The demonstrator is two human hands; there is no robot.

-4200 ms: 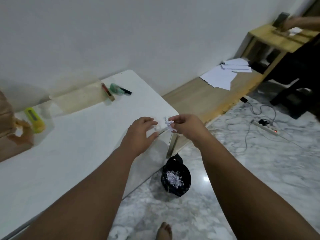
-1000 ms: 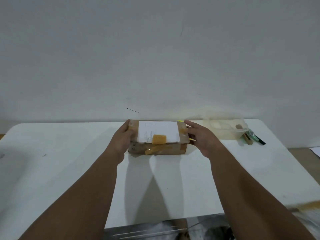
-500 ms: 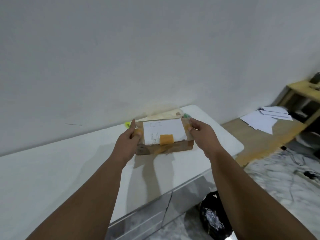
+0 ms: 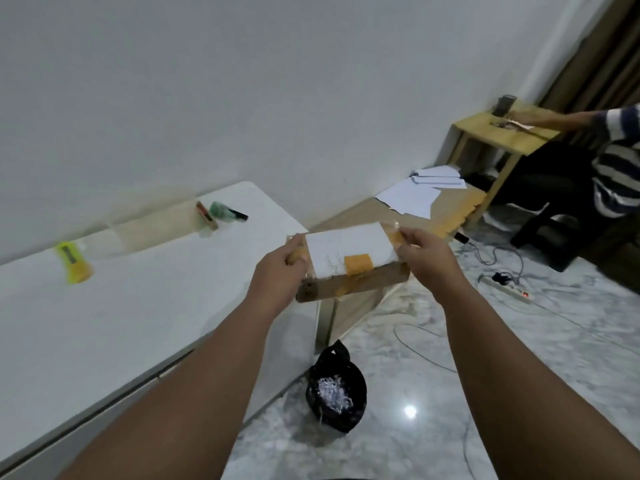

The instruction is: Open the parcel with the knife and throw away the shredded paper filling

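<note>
Head view shows me the parcel (image 4: 349, 263) lifted off the counter (image 4: 138, 306), past its right end and above the black bag (image 4: 337, 393); my left hand (image 4: 277, 275) and right hand (image 4: 427, 259) each grip one end of it.
</note>
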